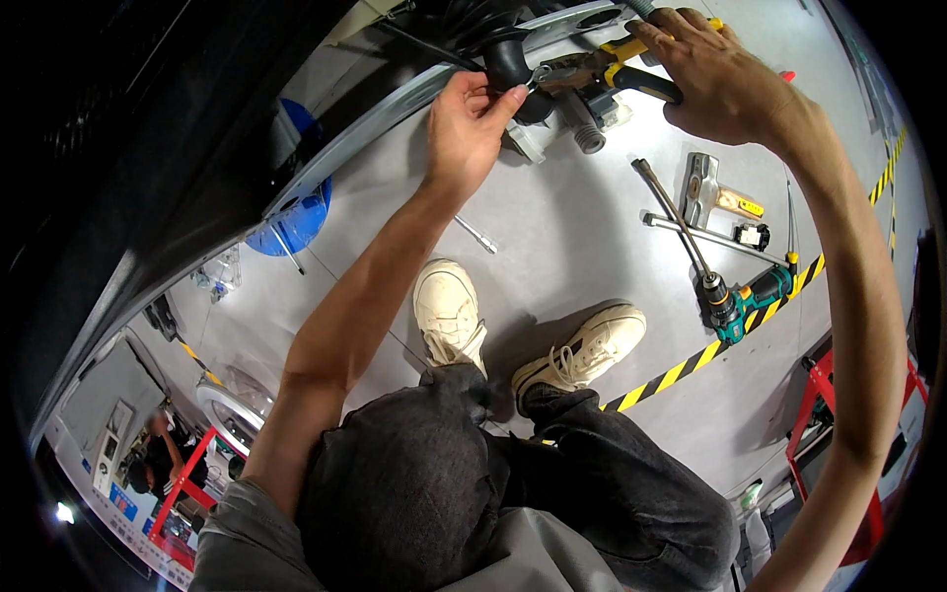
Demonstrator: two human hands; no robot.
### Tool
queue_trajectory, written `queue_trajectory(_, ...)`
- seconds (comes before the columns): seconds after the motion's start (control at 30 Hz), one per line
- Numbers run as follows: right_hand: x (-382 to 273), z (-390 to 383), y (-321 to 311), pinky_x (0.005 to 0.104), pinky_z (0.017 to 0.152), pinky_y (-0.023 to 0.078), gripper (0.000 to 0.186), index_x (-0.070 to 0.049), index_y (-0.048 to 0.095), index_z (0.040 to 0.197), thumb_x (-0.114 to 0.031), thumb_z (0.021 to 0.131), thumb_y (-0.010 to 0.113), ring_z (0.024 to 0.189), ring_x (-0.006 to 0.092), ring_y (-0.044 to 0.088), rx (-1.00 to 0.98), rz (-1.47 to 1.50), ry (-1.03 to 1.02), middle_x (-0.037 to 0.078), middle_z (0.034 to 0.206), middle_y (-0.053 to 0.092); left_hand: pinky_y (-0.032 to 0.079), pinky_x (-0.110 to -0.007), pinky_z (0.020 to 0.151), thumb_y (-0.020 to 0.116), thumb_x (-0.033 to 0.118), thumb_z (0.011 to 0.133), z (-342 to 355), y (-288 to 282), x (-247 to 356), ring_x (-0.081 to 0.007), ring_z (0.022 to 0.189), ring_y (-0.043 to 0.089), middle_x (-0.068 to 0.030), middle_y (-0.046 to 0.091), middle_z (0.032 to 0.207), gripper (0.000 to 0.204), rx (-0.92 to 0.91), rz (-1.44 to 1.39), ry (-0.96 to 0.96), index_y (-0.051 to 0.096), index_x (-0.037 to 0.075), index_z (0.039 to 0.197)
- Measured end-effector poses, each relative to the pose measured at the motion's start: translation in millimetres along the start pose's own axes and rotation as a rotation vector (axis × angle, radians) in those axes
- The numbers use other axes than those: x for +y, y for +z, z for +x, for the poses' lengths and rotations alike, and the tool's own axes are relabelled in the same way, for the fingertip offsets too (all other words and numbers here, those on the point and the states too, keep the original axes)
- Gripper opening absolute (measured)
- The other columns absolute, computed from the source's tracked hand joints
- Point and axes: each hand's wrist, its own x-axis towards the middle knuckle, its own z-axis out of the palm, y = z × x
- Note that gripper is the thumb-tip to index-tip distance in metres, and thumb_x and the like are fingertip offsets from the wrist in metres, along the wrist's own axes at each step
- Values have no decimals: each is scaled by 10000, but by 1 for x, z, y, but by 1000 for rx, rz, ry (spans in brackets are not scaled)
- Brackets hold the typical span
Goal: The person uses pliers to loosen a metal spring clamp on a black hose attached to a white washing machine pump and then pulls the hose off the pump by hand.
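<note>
At the top middle, my left hand [466, 128] pinches a small shiny metal clamp [538, 77] between thumb and forefinger. The clamp lies against a black rubber hose [507, 61], under the edge of a machine frame [419, 89]. To its right, my right hand [725, 84] is closed around the yellow and black handles of pliers [639, 81]. The jaws of the pliers point left, close to the clamp; whether they grip it I cannot tell. Below the jaws sits a pale part with a ribbed grey spout [589, 136].
On the grey floor at right lie a hammer [702, 192], a long metal rod [671, 212], a socket wrench [715, 240] and a green cordless drill [735, 304]. Yellow-black tape [681, 370] crosses there. A blue round object [301, 225] lies at left. Far left, another person [163, 459] is near red frames.
</note>
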Motion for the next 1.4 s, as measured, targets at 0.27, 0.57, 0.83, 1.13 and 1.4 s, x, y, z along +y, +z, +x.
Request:
queue_trajectory(0.27,3,-7,40,515,1049,413,562,22,419,1402,-161,878,502,1164,340,517,448,-195,-69,240,1296,489,527,-259,744,747,157,881,-1,-3,0,-138,833,666,-134,710,933,341,15,49,23,578,-70,1070)
queue_trajectory(0.57,19,30,94,655,1084,353,701,-84,329,1497,-129,841,574,1307,294,440,427,-122,-28,144,1392,425,533,-272,753,748,162,877,-2,0,-6,-150,828,667,-144,706,940,348,38,57,62,580,-72,1073)
queue_trajectory(0.83,30,37,110,568,1026,423,669,-70,359,1485,-169,858,572,1277,282,464,618,-276,-86,130,1331,492,536,-274,765,750,160,875,0,0,-9,-150,852,662,-137,701,950,353,42,58,81,579,-71,1079)
queue_trajectory(1.13,21,32,99,434,1109,442,714,-20,321,1488,-57,822,577,1320,327,441,479,-44,-50,183,1386,429,535,-281,736,757,184,871,-1,-1,-10,-155,813,665,-136,706,929,360,40,101,80,584,-56,1077)
queue_trajectory(1.4,20,33,97,450,1179,345,759,-2,288,1488,-26,794,595,1404,360,330,544,-104,-117,249,1472,332,527,-284,710,764,205,863,0,1,-10,-151,775,661,-132,711,923,365,43,104,85,595,-46,1068)
